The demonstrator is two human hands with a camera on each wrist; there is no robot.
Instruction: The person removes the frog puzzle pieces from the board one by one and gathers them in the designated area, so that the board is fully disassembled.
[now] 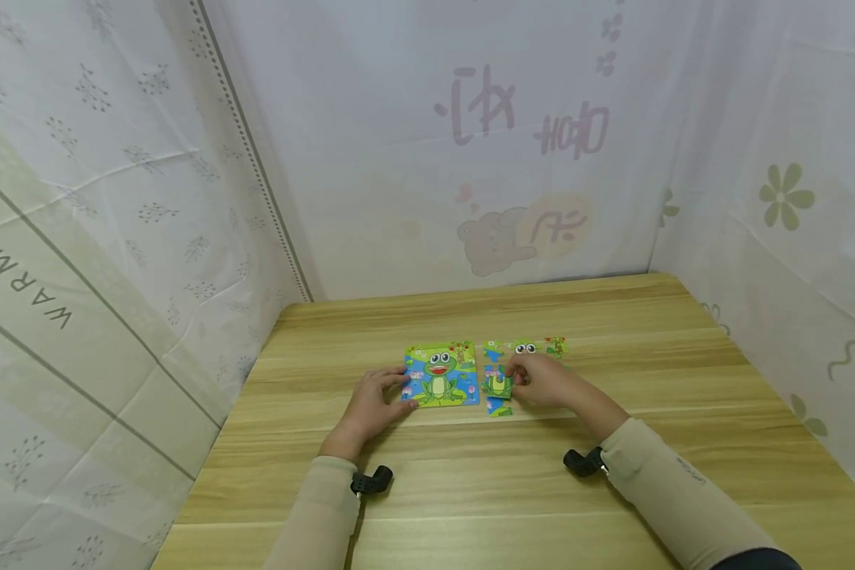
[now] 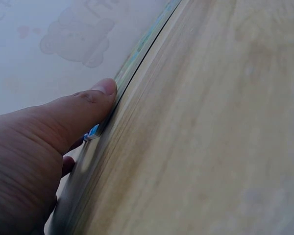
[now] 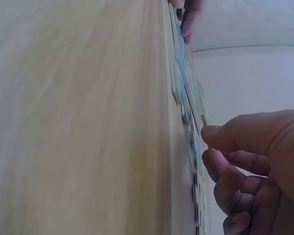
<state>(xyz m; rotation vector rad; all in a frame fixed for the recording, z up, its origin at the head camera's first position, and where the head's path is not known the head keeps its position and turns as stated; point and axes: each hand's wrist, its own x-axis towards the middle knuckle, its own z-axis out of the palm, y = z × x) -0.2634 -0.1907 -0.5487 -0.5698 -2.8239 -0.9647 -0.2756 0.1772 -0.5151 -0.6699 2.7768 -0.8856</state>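
The right hand (image 1: 541, 381) pinches a green puzzle piece (image 1: 499, 386) in a closed grip, just right of the frog puzzle board (image 1: 442, 374). The left hand (image 1: 372, 404) rests with relaxed fingers on the board's left edge. Loose puzzle pieces (image 1: 534, 347) lie on the counter (image 1: 470, 491) right of the board, behind the held piece.

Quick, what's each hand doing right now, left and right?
Left hand: open, fingers resting on the edge of the frog picture board.
Right hand: pinching a green puzzle piece.
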